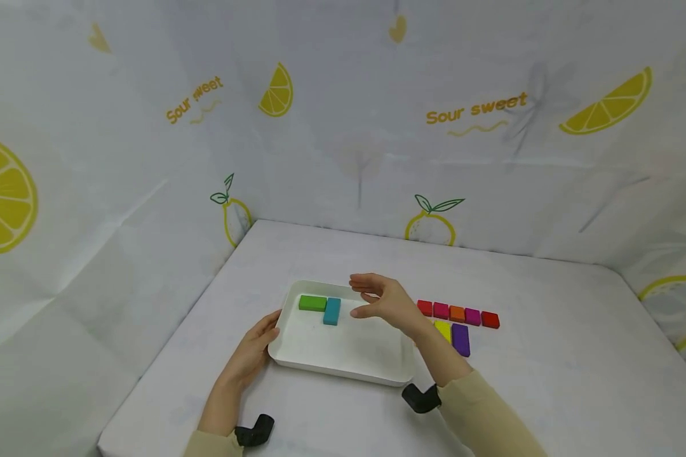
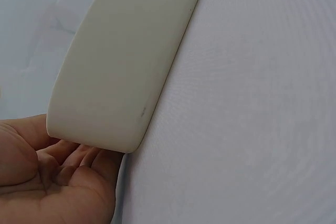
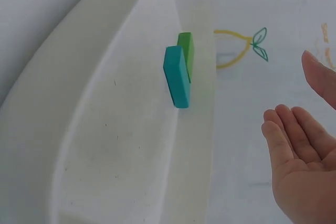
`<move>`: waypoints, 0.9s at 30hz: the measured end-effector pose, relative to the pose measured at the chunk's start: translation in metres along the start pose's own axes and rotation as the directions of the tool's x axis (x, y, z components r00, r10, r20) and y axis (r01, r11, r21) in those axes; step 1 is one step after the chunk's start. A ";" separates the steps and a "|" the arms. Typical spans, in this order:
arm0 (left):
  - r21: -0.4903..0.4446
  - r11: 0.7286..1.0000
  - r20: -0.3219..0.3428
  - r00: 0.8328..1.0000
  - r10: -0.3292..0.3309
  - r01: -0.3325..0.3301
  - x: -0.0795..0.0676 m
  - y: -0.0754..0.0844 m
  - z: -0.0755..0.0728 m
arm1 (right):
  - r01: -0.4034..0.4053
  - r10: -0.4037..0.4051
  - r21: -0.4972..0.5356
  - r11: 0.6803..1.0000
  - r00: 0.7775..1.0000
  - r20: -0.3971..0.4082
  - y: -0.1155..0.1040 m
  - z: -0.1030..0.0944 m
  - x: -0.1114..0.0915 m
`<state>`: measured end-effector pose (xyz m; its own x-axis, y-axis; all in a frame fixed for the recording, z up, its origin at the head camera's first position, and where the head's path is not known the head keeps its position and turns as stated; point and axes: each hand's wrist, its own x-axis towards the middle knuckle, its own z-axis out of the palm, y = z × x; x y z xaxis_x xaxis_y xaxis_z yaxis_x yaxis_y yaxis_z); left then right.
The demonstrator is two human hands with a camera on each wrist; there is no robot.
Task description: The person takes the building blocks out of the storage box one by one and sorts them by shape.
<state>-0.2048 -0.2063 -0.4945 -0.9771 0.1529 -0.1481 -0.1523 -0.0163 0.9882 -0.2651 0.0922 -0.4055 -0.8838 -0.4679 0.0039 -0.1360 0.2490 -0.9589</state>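
Observation:
A shallow white tray lies on the table, with a green block and a teal-blue block side by side near its far left corner. My left hand grips the tray's left end, its thumb at the rim; the left wrist view shows the fingers against the tray's end wall. Above the tray, to the right of the blue block, hovers my right hand, fingers and thumb spread apart with nothing between them. The right wrist view shows its loosely bent fingers away from both blocks.
Right of the tray, several red, pink and orange blocks form a row on the table. Nearer stand a yellow block, partly behind my right forearm, and a purple block. A lemon-printed white cloth hangs behind the table.

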 end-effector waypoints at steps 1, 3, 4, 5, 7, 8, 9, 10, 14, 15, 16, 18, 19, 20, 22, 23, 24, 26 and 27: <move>0.005 1.000 -0.004 1.000 -0.001 0.001 0.000 0.000 0.000 | -0.003 0.003 -0.006 1.000 1.000 0.003 0.002 0.004 0.005; 0.005 1.000 -0.011 1.000 -0.007 0.007 0.000 0.001 0.000 | -0.017 0.017 -0.020 1.000 1.000 0.002 0.005 0.012 0.013; 0.007 1.000 -0.013 1.000 -0.008 0.008 -0.001 0.001 0.000 | -0.024 0.024 -0.027 0.999 1.000 0.000 0.006 0.015 0.016; 0.009 1.000 -0.013 1.000 -0.010 0.011 -0.001 0.001 0.000 | -0.034 0.034 -0.026 0.999 0.999 -0.001 0.008 0.018 0.020; 0.014 1.000 -0.012 1.000 -0.010 0.010 -0.001 0.001 0.000 | -0.052 0.052 -0.028 0.998 0.999 -0.005 0.009 0.024 0.024; 0.013 1.000 -0.013 1.000 -0.011 0.011 -0.001 0.001 0.000 | -0.061 0.061 -0.029 0.998 0.998 -0.007 0.009 0.027 0.026; 0.011 1.000 -0.016 1.000 -0.013 0.014 -0.001 0.001 0.000 | -0.066 0.065 -0.031 0.997 0.998 -0.010 0.010 0.030 0.027; 0.011 1.000 -0.019 1.000 -0.014 0.015 -0.001 0.001 0.000 | -0.069 0.069 -0.032 0.997 0.998 -0.013 0.010 0.032 0.029; 0.008 1.000 -0.027 1.000 -0.006 0.006 -0.001 0.001 0.000 | -0.091 0.090 -0.041 0.995 0.995 -0.044 0.010 0.038 0.033; 0.004 1.000 -0.028 1.000 -0.004 0.004 0.000 0.001 0.000 | -0.101 0.098 -0.049 0.994 0.994 -0.055 0.011 0.039 0.034; 0.001 1.000 -0.025 1.000 0.000 0.000 0.000 0.001 0.000 | -0.111 0.107 -0.066 0.992 0.992 -0.067 0.012 0.040 0.035; -0.005 1.000 -0.022 1.000 0.001 -0.001 0.001 0.001 0.001 | -0.130 0.121 -0.099 0.987 0.989 -0.086 0.015 0.042 0.036; -0.008 1.000 -0.021 1.000 0.000 0.000 0.001 0.001 0.001 | -0.135 0.125 -0.114 0.984 0.988 -0.093 0.017 0.042 0.037; -0.010 1.000 -0.022 1.000 -0.002 0.002 0.001 0.001 0.001 | -0.138 0.126 -0.127 0.982 0.987 -0.098 0.018 0.043 0.037; -0.010 1.000 -0.023 1.000 -0.006 0.005 0.000 0.002 0.002 | -0.143 0.129 -0.137 0.980 0.986 -0.105 0.022 0.044 0.038; -0.009 1.000 -0.023 1.000 -0.006 0.006 0.000 0.002 0.002 | -0.145 0.132 -0.129 0.981 0.985 -0.107 0.023 0.044 0.037; -0.006 1.000 -0.023 1.000 -0.005 0.005 0.000 0.002 0.002 | -0.146 0.133 -0.125 0.981 0.985 -0.110 0.024 0.044 0.037; -0.004 1.000 -0.024 1.000 -0.006 0.006 -0.001 0.001 0.002 | -0.148 0.133 -0.127 0.981 0.984 -0.117 0.027 0.045 0.038; 0.005 1.000 -0.019 1.000 -0.001 0.001 -0.002 0.001 0.002 | -0.148 0.133 -0.129 0.981 0.984 -0.119 0.028 0.045 0.037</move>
<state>-0.2028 -0.2051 -0.4930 -0.9795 0.1344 -0.1501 -0.1530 -0.0113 0.9882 -0.2818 0.0436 -0.4452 -0.9410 -0.3264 -0.0898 -0.0603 0.4229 -0.9042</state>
